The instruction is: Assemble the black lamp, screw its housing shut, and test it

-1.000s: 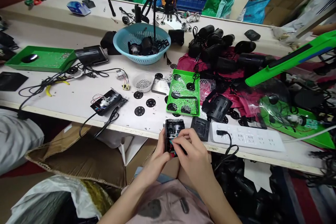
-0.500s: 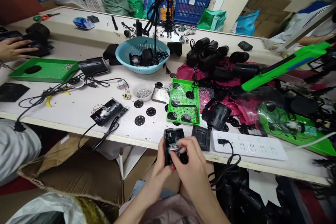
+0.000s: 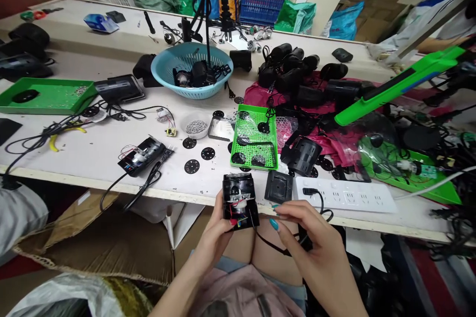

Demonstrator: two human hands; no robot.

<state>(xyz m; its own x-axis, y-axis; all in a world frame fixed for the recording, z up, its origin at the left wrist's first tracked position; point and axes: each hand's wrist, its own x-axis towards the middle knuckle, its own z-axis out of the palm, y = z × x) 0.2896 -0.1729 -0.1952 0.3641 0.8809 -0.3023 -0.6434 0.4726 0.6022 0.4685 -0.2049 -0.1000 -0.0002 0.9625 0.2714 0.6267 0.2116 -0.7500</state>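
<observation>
My left hand [image 3: 215, 235] is closed around a black plastic housing [image 3: 240, 193] at the table's front edge. The housing's open side faces me, showing wires and a small white-and-metal part inside. A black cord runs from its lower right side. My right hand [image 3: 312, 242] is apart from the housing, to its right, with thumb and fingers spread and nothing visible between them. Just beyond my right fingertips lies a square black cover [image 3: 278, 186]. Another opened black housing [image 3: 141, 156] with exposed wires and a plug rests on the table to the left.
A green perforated tray [image 3: 275, 146] holds black discs. Beside it are a bowl of small metal parts [image 3: 196, 128] and a white power strip [image 3: 349, 195]. A blue basket [image 3: 159, 79] stands farther back, with cables hanging over it. A green tool [image 3: 401, 86] juts in from the right.
My right hand has let go of the housing's inside and moved right, its fingers opening. My left hand still holds the housing. The view has shifted, and the other person's hand at left is out of sight.
</observation>
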